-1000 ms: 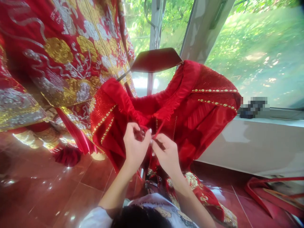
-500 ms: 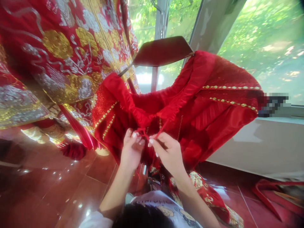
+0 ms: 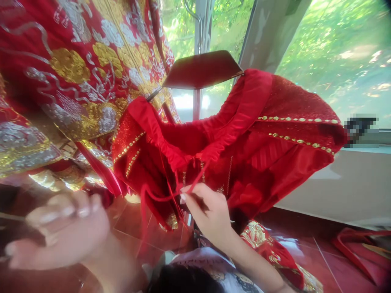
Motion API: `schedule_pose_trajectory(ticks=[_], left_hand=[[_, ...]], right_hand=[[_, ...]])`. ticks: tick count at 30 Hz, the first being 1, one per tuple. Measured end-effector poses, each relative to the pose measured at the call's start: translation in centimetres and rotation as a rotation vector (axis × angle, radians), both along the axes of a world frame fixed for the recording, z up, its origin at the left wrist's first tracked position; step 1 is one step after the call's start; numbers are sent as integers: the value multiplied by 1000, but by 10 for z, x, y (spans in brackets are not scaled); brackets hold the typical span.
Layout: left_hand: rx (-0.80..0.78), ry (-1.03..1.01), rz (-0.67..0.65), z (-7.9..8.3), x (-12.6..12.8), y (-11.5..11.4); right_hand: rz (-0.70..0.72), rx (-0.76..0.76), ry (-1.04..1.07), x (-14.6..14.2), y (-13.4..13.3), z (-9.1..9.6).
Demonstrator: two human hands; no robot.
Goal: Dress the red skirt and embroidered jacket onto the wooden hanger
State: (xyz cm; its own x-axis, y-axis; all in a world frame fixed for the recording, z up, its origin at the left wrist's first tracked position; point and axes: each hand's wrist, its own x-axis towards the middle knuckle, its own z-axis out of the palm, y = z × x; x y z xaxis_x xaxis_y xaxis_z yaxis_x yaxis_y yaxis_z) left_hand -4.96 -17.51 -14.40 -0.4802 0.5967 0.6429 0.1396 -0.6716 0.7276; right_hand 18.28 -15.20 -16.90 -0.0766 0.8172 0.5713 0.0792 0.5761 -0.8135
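A red garment [image 3: 259, 142] with gold bead trim hangs from a dark red hanger [image 3: 201, 69] in front of me. A thin red drawstring [image 3: 195, 179] dangles loose from its gathered waistband. My right hand [image 3: 210, 215] pinches one end of that string between thumb and fingertips, just below the waistband. My left hand [image 3: 61, 232] is off the garment at the lower left, close to the camera and smeared by motion; its fingers look partly curled, and I cannot tell whether it holds anything.
A heavy red robe with gold and silver embroidery [image 3: 76, 73] hangs at the left, touching the garment. Below lies a glossy red tiled floor [image 3: 305, 248]. A window and white sill wall [image 3: 336, 187] stand at the right, with red hangers [image 3: 360, 248] on the floor.
My left hand has let go of the drawstring and swung down and left toward the camera. The string now hangs loose. My right hand has kept its pinch and moved slightly lower.
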Motion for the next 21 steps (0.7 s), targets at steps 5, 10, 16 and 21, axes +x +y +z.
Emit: schedule_pose_trajectory(ticks=[5, 10, 16, 21], left_hand=[[-423, 478, -335, -1, 84, 22], [-512, 585, -546, 1, 127, 39], [-89, 674, -185, 39, 98, 40], [112, 370, 100, 55, 54, 82]], right_hand=[[49, -49, -69, 5, 7, 8], [-90, 3, -218, 33, 10, 20], [-282, 220, -381, 95, 22, 46], [-305, 222, -353, 120, 59, 62]])
